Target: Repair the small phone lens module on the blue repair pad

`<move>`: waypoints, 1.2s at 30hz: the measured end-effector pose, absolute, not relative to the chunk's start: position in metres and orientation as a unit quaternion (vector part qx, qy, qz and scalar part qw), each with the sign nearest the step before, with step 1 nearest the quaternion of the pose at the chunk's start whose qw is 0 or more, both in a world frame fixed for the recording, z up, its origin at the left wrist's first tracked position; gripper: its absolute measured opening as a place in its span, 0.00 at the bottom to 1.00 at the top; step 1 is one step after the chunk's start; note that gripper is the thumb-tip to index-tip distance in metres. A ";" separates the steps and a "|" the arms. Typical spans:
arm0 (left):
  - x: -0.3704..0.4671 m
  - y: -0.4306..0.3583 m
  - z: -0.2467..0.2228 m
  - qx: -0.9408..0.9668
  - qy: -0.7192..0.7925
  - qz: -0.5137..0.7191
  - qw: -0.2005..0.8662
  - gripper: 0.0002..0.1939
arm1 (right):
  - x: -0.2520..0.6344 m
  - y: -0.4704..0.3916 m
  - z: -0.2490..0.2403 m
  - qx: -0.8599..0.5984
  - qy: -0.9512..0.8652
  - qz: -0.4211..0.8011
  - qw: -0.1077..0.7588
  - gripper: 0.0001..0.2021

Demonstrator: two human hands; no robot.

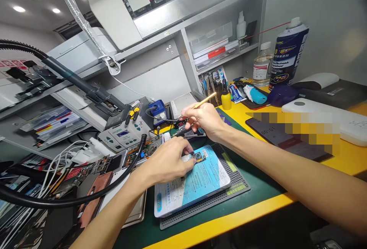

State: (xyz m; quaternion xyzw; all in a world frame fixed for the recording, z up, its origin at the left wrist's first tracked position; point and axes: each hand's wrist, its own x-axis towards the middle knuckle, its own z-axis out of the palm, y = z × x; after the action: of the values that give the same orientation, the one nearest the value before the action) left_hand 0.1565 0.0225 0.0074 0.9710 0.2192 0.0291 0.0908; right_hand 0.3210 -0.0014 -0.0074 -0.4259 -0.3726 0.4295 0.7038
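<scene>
My left hand is closed, thumb and fingers pinching the edge of a small circuit board with a round camera lens. The board rests on a blue and white box, which lies on a grey perforated mat. Above and beyond it, my right hand is closed around a slim gold-coloured tool, its far end pointing up to the right. A black soldering iron handle with a cable sits at my right fingertips; whether they grip it too, I cannot tell.
A soldering station and a small blue device stand behind. Circuit boards and cables crowd the left, where a thick black hose arches over. To the right are a yellow bottle, a phone, a white power bank and a spray can.
</scene>
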 end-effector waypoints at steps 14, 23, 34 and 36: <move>0.152 0.023 -0.001 0.960 0.238 0.064 0.136 0.08 | 0.321 -0.001 -0.009 -0.437 -0.370 0.426 0.701 0.01; 0.148 0.021 0.000 0.968 0.187 0.093 0.137 0.02 | 0.320 0.000 -0.010 -0.433 -0.370 0.429 0.701 0.01; 0.149 0.024 -0.013 0.971 0.086 0.206 -0.081 0.08 | 0.320 0.001 -0.012 -0.430 -0.370 0.425 0.706 0.01; 0.149 0.024 -0.012 0.971 0.051 0.198 -0.127 0.10 | 0.320 0.001 -0.011 -0.431 -0.370 0.424 0.706 0.01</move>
State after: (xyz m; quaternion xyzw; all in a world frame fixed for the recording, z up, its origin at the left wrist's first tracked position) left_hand 0.1488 0.0244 -0.0118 0.9708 0.0508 0.1975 -0.1266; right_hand 0.3201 0.0009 -0.0113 -0.4306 -0.3695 0.4237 0.7061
